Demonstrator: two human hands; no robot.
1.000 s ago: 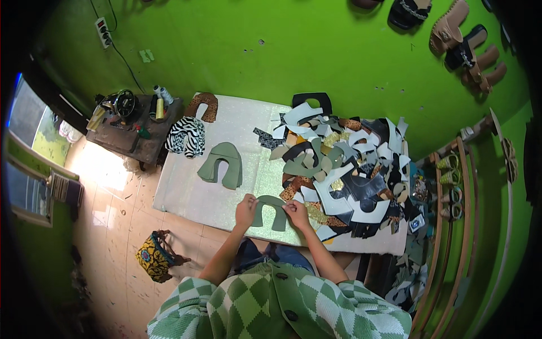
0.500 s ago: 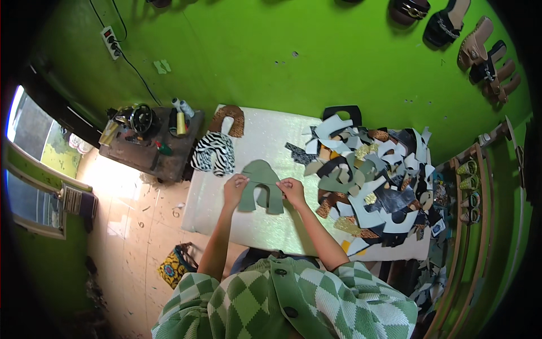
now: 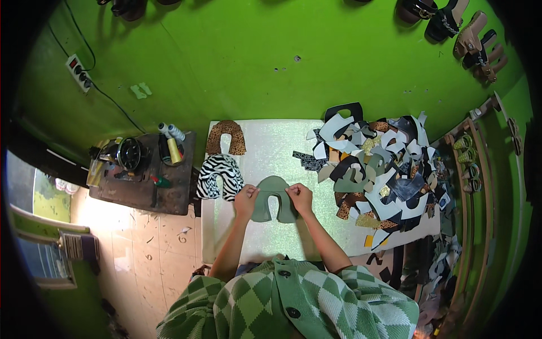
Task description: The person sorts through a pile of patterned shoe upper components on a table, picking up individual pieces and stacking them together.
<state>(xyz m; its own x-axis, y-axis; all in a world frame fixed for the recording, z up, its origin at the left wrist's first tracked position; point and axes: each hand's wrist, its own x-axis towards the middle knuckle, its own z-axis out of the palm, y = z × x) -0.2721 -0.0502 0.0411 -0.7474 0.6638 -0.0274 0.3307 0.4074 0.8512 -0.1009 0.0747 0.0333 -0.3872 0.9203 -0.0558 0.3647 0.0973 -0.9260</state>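
A sage-green horseshoe-shaped cut piece [image 3: 273, 199] lies on the pale work table [image 3: 271, 152], stacked on others of the same colour. My left hand [image 3: 246, 200] pinches its left limb and my right hand [image 3: 300, 198] pinches its right limb, both resting on the stack. To the left sits a zebra-striped stack of the same shape [image 3: 219, 177], and behind it a leopard-print stack [image 3: 226, 137].
A big heap of mixed cut pieces [image 3: 378, 172] covers the table's right side. A dark side table [image 3: 144, 169] with thread cones and a small machine stands left. Sandals [image 3: 474, 34] hang on the green wall. A wooden rack [image 3: 480, 169] runs along the right.
Both hands carried the green piece from the table's near edge up and left onto the green stack beside the zebra pile; the camera view shifted with them.
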